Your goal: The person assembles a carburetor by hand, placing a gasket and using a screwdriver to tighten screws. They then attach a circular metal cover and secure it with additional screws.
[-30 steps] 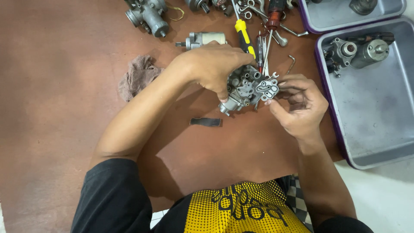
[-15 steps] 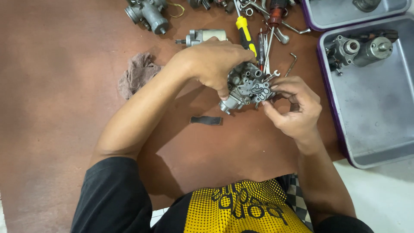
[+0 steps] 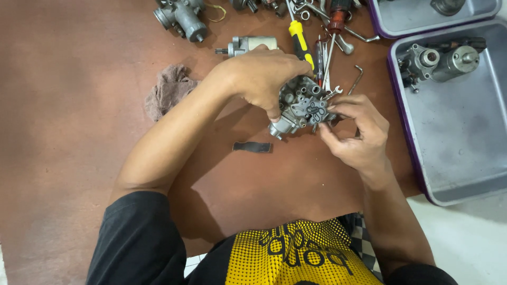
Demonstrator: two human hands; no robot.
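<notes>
Grey cast metal fills the grip: a small carburettor body point(image 3: 303, 105) sits between both hands, raised a little above the brown counter point(image 3: 68, 158), just right of the picture's middle. The left hand point(image 3: 261, 76) comes over it from 10 o'clock, its fingers point(image 3: 274, 112) curled and clamped on the top and near side of the part. The right hand point(image 3: 356, 129) meets it from 4 o'clock; its fingers point(image 3: 338, 108) are pinched together against the part's right face, though what they nip there is too small to tell.

Directly below the part, at 6 o'clock, a short dark strip point(image 3: 252, 146) lies flat on the counter. At 9 o'clock a crumpled brownish rag point(image 3: 168, 89) rests beside the left forearm. At 12 o'clock, just past the left knuckles, lie a small grey motor point(image 3: 248, 45), a yellow-handled screwdriver point(image 3: 299, 39), a wrench point(image 3: 338, 45) and a bent hex key point(image 3: 355, 80). Further out at 11 o'clock sits another carburettor point(image 3: 182, 16).

At 3 o'clock, well apart from the hands, a grey metal tray point(image 3: 454, 137) holds a dark starter motor point(image 3: 441, 59) in its far corner. A second tray point(image 3: 412, 18) lies beyond it at 1 o'clock.
</notes>
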